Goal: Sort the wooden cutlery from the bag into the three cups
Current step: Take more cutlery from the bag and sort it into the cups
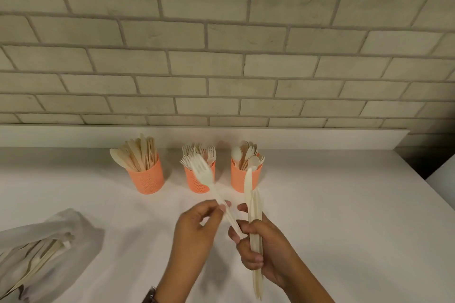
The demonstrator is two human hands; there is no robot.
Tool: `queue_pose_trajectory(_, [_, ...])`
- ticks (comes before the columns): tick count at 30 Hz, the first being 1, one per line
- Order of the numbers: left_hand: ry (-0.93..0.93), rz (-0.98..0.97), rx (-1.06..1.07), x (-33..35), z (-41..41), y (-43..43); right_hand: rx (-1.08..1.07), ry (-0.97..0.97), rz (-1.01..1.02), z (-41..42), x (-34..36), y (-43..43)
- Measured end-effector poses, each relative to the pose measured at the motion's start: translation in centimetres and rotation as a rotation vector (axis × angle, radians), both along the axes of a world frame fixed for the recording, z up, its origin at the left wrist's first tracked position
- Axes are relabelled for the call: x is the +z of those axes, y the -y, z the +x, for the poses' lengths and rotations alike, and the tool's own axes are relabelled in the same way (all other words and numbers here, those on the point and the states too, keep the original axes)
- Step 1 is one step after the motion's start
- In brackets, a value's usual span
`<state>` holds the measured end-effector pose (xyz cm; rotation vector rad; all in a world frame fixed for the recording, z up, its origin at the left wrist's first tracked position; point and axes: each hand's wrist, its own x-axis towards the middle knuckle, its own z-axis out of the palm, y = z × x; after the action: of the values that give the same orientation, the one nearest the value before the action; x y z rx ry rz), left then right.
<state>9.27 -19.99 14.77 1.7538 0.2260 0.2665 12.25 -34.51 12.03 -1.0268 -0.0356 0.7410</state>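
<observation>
Fork (pixel 203 174), pinched in left hand (pixel 194 233), handle-to-tines axis pointing far toward middle fork cup (pixel 194 186); right hand (pixel 267 253) grips knives (pixel 253 204).

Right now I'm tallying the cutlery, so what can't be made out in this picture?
All head view:
- Bag: contents cut off by the left edge and covered by its folds.
- Fork pinched by the left hand: blurred by motion.
- Bundle in the right hand: pieces overlap, fingers cover the middle; count unclear.
</observation>
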Motion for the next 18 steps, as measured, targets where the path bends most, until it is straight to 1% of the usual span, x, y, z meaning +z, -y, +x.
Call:
queue_pose_trajectory(3, [0.035, -0.08, 0.114, 0.0, 0.3, -1.3, -0.03, -0.04, 0.006, 0.3, -0.4, 0.2])
queue_pose_trajectory(6, [0.039, -0.069, 0.171, 0.0, 0.3, -2.5, -0.019, -0.008, -0.049, 0.3, -0.6, 0.3])
queue_pose_trajectory(12, [0.025, -0.072, 0.246, 0.3, -0.1, -4.7, 0.018, 0.201, -0.118, 0.8, -1.7, 0.0])
queue_pose_trajectory(18, [-0.026, -0.083, 0.371, -0.3, -2.2, -7.6, 0.04, 0.322, -0.169, 1.7, -2.4, -2.5])
